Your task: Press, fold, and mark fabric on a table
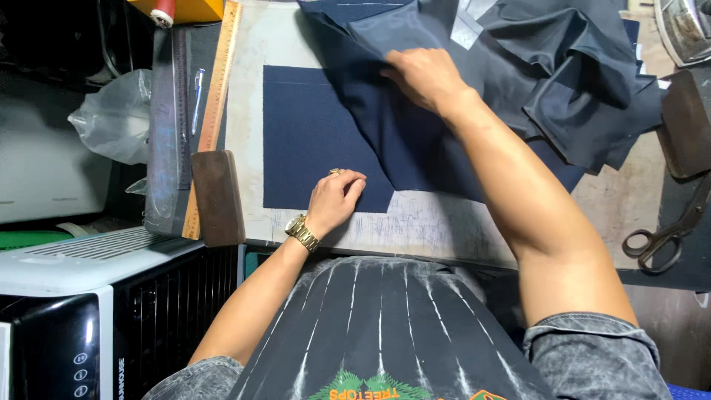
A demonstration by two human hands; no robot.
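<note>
Navy fabric (318, 141), L hand (337, 196) curled, R hand (422, 74) flat

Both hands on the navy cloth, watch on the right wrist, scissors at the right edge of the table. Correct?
Not quite: the head view shows the gold watch on the left wrist, not the right. The rest holds: the left hand and the right hand both rest on the navy cloth, and the scissors lie at the right edge of the table.
</note>
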